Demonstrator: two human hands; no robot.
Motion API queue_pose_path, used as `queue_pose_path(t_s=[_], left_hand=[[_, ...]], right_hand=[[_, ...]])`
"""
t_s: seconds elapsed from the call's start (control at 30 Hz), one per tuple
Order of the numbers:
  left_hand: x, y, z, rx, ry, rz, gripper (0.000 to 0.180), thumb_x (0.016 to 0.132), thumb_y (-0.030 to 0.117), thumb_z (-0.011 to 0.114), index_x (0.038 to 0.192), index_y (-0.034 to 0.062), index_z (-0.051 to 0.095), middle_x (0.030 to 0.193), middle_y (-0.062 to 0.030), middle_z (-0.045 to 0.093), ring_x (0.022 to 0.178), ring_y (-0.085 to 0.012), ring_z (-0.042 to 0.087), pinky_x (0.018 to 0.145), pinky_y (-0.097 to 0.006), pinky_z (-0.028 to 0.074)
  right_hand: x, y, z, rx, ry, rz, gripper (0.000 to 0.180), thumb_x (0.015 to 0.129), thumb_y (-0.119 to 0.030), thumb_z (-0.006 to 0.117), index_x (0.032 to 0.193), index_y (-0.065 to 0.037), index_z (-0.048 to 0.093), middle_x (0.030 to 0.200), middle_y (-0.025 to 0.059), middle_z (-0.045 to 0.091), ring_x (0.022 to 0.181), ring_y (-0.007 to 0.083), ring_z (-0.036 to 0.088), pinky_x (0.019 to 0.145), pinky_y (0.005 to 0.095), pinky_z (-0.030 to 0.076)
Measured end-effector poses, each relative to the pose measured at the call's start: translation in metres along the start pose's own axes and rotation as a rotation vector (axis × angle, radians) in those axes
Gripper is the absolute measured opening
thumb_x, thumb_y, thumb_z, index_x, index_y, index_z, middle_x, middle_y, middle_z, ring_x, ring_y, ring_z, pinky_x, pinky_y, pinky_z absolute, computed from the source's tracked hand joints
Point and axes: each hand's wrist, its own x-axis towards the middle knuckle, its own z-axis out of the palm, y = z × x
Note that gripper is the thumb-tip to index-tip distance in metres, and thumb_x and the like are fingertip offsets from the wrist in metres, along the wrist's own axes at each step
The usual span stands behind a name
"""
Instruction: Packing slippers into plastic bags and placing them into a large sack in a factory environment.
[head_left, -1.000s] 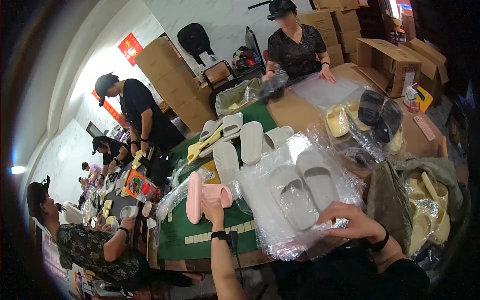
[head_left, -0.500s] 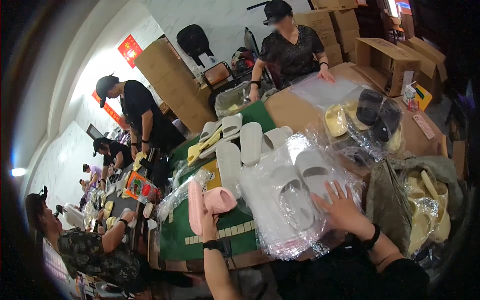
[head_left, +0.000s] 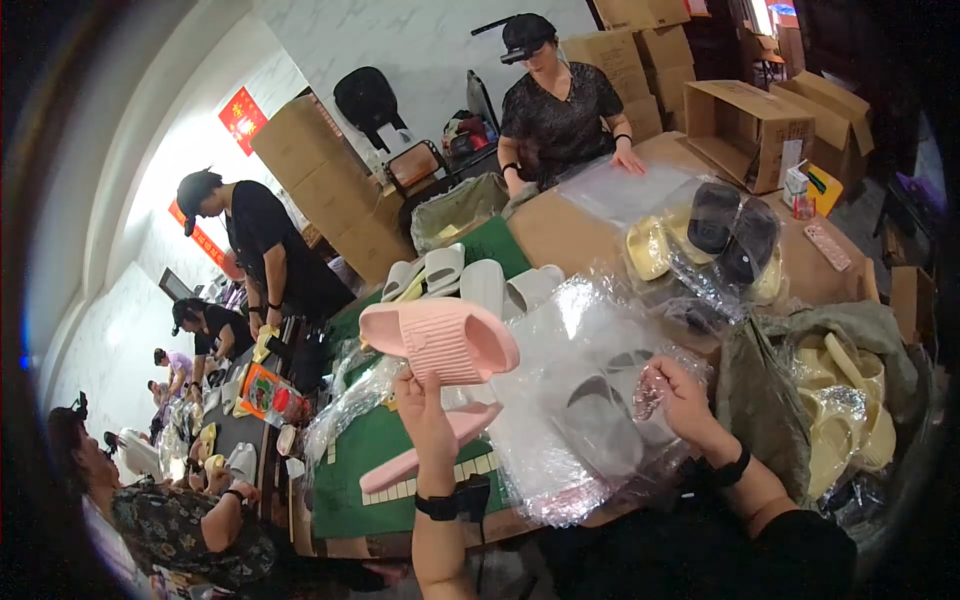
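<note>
Head view shows the left hand [head_left: 425, 405] gripping pink slippers [head_left: 438, 342] while the right hand [head_left: 682, 400] pinches a clear bag [head_left: 570, 400], whose thin film looks liable to tear.

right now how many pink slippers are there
2: one pink slipper raised in the left hand, the other pink slipper lying on the green mat below it. More may be hidden under plastic.

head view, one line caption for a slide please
Left hand lifts a pink slipper while the right hand grips a clear plastic bag.
</note>
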Motion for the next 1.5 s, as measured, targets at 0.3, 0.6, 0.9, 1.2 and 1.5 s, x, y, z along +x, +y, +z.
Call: queue_pose_path(t_s=[0.3,0.6,0.9,1.2,1.5], left_hand=[[0.015,0.023,0.08,-0.342,-0.053,0.037,0.037,0.093,0.005,0.047,0.126,0.0028,0.032,0.122,-0.0133,0.045,0.109,-0.0181,0.047,0.096,-0.034,0.038],[-0.003,-0.065,0.066,-0.231,-0.373,-0.675,0.051,0.09,0.004,0.048,0.135,0.0038,0.024,0.13,-0.01,0.04,0.108,-0.0211,0.05,0.097,-0.035,0.04],[-0.067,-0.079,0.04,0.103,-0.346,-0.656,0.07,0.087,0.014,0.055,0.141,-0.0005,0.013,0.142,-0.0168,0.028,0.117,-0.0205,0.044,0.095,-0.031,0.036],[-0.172,-0.044,0.08,-0.927,-0.366,-1.351,0.06,0.094,0.03,0.045,0.141,0.0038,0.018,0.14,-0.0141,0.032,0.128,-0.031,0.035,0.104,-0.044,0.033],[-0.18,-0.02,0.072,-0.74,-0.796,-1.21,0.065,0.081,0.03,0.051,0.133,-0.0033,0.033,0.127,-0.0259,0.045,0.118,-0.0448,0.042,0.1,-0.053,0.032]], right_hand=[[-0.011,-0.02,-0.018,0.41,0.076,-0.115,0.017,0.098,-0.019,0.038,0.093,-0.004,0.045,0.074,0.0086,0.056,0.06,0.0159,0.058,0.053,0.0284,0.049],[-0.032,-0.054,-0.027,0.587,0.231,-0.206,0.016,0.097,-0.017,0.038,0.088,-0.005,0.044,0.064,0.0075,0.052,0.049,0.0161,0.051,0.045,0.0274,0.045],[-0.039,-0.059,-0.022,0.548,0.283,-0.132,0.016,0.096,-0.021,0.041,0.087,-0.007,0.043,0.06,0.0055,0.049,0.044,0.0139,0.048,0.038,0.0237,0.04],[-0.051,-0.066,-0.007,0.525,0.216,-0.104,0.018,0.096,-0.021,0.04,0.087,-0.006,0.043,0.06,0.0067,0.049,0.044,0.0144,0.048,0.04,0.0256,0.042],[-0.049,-0.067,-0.003,0.211,-0.022,-0.183,0.011,0.091,-0.013,0.051,0.099,-0.006,0.052,0.08,0.0071,0.058,0.072,0.0184,0.06,0.061,0.028,0.05]])
